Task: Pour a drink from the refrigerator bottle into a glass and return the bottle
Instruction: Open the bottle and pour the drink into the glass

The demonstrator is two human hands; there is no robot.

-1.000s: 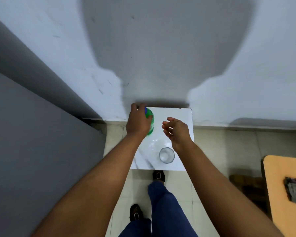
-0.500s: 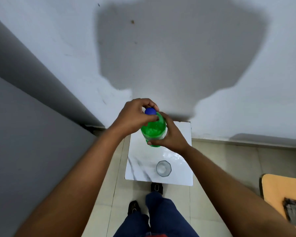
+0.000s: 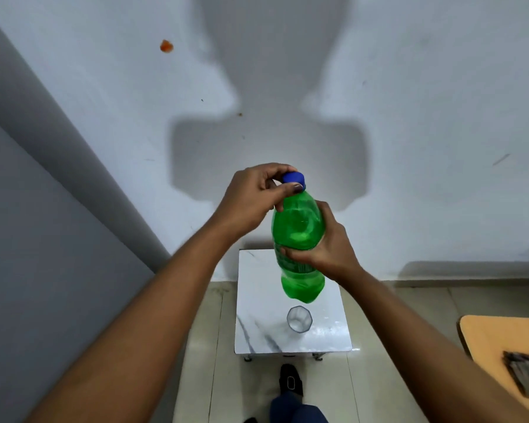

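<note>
A green plastic bottle (image 3: 298, 236) with a blue cap (image 3: 293, 178) is held up in the air above a small white marble-topped table (image 3: 257, 300). My right hand (image 3: 327, 245) is wrapped around the bottle's body from the right. The fingers of my left hand (image 3: 254, 199) pinch the blue cap from the left. An empty clear glass (image 3: 300, 319) stands upright on the table, just below the bottle's base and apart from it.
The table stands against a pale wall. A grey surface (image 3: 43, 239) rises on the left. An orange-topped surface (image 3: 507, 358) with a dark object on it sits at the lower right. My shoe (image 3: 290, 381) and leg are on the tiled floor before the table.
The bottle has been lifted off the table and raised higher. My right hand took hold of its body. My left hand shifted from the bottle's top to pinching the cap.
</note>
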